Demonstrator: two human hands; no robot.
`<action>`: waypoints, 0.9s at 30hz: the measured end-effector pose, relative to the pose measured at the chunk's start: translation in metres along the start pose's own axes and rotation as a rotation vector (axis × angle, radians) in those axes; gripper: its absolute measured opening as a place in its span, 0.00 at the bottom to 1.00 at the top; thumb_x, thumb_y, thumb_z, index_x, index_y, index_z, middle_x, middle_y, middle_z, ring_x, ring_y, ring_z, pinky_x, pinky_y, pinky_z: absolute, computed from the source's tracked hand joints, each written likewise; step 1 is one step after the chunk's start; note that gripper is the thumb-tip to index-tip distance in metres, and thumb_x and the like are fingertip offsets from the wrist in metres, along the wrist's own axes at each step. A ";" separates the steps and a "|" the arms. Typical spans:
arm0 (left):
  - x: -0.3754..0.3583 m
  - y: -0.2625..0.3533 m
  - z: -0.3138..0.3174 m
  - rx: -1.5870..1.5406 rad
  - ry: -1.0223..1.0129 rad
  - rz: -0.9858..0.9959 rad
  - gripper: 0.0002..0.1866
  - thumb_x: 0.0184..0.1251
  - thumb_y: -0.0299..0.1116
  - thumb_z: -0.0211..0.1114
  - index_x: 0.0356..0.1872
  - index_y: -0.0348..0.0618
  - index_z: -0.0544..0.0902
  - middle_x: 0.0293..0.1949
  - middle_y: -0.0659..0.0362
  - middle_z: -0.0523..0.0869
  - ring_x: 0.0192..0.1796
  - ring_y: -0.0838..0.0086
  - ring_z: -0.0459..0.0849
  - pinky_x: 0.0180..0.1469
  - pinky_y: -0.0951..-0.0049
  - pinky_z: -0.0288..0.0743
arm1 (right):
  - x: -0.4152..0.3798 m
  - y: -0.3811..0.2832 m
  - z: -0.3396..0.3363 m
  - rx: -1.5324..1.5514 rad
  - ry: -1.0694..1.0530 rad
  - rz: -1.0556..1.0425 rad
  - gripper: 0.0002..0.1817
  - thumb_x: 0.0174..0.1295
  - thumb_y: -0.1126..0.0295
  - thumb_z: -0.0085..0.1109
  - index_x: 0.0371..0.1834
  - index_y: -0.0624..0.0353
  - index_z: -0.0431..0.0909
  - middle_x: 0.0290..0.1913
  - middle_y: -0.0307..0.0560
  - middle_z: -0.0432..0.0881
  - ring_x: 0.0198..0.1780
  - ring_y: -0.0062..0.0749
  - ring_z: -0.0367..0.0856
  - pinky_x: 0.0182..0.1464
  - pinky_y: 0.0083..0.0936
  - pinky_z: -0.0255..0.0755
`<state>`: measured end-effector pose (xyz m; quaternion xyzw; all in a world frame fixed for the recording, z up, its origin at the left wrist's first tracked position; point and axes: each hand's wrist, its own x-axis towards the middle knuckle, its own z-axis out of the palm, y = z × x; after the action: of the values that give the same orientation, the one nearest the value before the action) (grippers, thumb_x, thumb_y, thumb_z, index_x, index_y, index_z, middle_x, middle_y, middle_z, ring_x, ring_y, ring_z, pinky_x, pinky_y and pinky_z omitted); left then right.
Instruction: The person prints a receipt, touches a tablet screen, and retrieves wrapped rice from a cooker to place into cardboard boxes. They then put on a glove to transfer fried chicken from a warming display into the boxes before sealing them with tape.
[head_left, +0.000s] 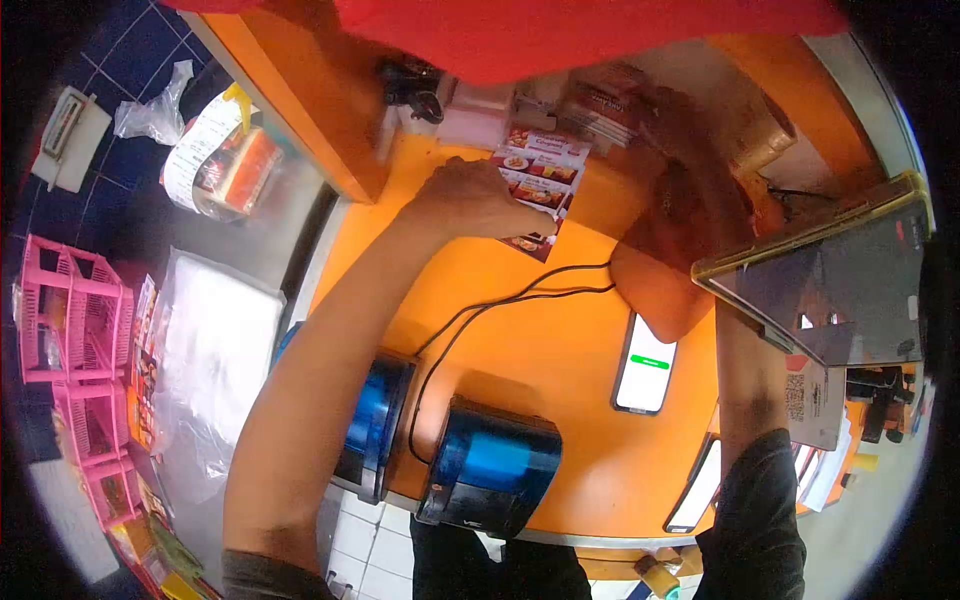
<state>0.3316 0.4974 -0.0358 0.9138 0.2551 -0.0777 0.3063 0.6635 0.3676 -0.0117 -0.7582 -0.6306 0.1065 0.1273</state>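
Note:
My left hand reaches over the orange counter and is closed on a printed menu card with food pictures, its thumb across the card's lower part. My right hand is in shadow at the back of the counter, with the forearm partly behind a tablet. It is near a stack of printed cards. The right fingers are too dark and blurred to show whether they hold anything. Pale pink paper stacks lie behind the menu card.
Two blue-and-black devices sit at the near edge, with black cables crossing the counter. A lit phone and another phone lie to the right, below a tablet. At left are a wrapped package and pink rack.

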 end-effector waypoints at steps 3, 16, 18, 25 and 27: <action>-0.004 0.004 -0.001 0.044 0.026 -0.050 0.45 0.33 0.69 0.73 0.48 0.41 0.89 0.48 0.40 0.89 0.51 0.53 0.89 0.56 0.63 0.81 | 0.011 -0.011 0.022 -0.297 0.073 0.015 0.25 0.70 0.52 0.58 0.62 0.58 0.78 0.54 0.56 0.85 0.53 0.48 0.86 0.56 0.40 0.78; -0.013 0.026 0.000 0.182 -0.008 -0.097 0.48 0.38 0.62 0.72 0.60 0.35 0.81 0.56 0.39 0.85 0.62 0.47 0.81 0.65 0.61 0.76 | 0.006 0.002 0.034 -0.078 0.270 0.067 0.23 0.75 0.50 0.53 0.55 0.59 0.84 0.49 0.56 0.87 0.50 0.46 0.86 0.55 0.39 0.77; -0.016 0.028 0.001 0.196 0.016 -0.136 0.48 0.38 0.60 0.73 0.60 0.34 0.81 0.57 0.38 0.83 0.64 0.48 0.79 0.65 0.60 0.76 | -0.001 0.001 0.030 -0.021 0.239 0.030 0.23 0.75 0.50 0.54 0.54 0.59 0.84 0.49 0.55 0.87 0.50 0.46 0.86 0.55 0.38 0.77; -0.011 0.024 0.013 0.264 0.068 -0.142 0.47 0.36 0.66 0.73 0.54 0.34 0.86 0.56 0.37 0.84 0.61 0.47 0.81 0.65 0.60 0.76 | 0.019 0.014 0.036 0.137 0.545 0.177 0.23 0.74 0.50 0.56 0.53 0.59 0.85 0.50 0.53 0.88 0.50 0.45 0.86 0.56 0.37 0.77; -0.011 0.022 0.018 0.270 0.146 -0.162 0.47 0.38 0.65 0.72 0.53 0.31 0.85 0.56 0.36 0.84 0.60 0.47 0.82 0.64 0.60 0.76 | 0.017 0.016 0.024 0.190 0.504 0.106 0.25 0.70 0.48 0.60 0.55 0.59 0.84 0.52 0.53 0.87 0.49 0.45 0.87 0.55 0.37 0.79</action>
<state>0.3334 0.4667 -0.0353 0.9263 0.3367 -0.0689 0.1541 0.6737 0.3833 -0.0394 -0.7773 -0.5258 -0.0203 0.3450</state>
